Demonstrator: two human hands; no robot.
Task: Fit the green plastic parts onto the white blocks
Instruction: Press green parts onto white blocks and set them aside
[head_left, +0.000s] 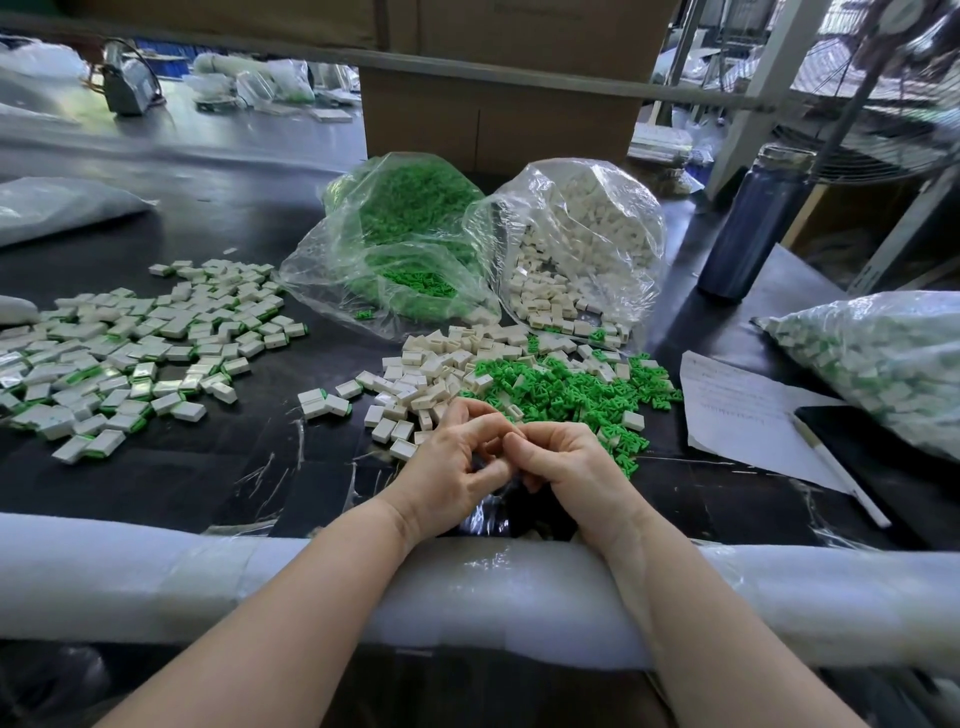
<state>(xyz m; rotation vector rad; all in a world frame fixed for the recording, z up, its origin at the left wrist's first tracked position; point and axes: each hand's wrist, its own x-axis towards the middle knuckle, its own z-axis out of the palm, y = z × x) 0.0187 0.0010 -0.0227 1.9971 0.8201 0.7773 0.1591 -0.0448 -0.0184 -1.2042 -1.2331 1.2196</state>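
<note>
Left hand (457, 462) and right hand (566, 462) curl together, contents hidden.

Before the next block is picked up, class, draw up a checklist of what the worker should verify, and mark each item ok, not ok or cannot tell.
1. Loose white blocks within reach: ok, heaped just beyond the hands.
2. Loose green parts within reach: ok, spread beside the blocks.
3. Left hand and right hand free: cannot tell; fingers curled together, anything between them is hidden.
4. Current piece fully seated: cannot tell, hidden by the hands.
5. Place for finished pieces: ok, the finished pile lies to the left.
6. Supply bags open: ok, green bag and white bag spill toward the heaps.
</note>
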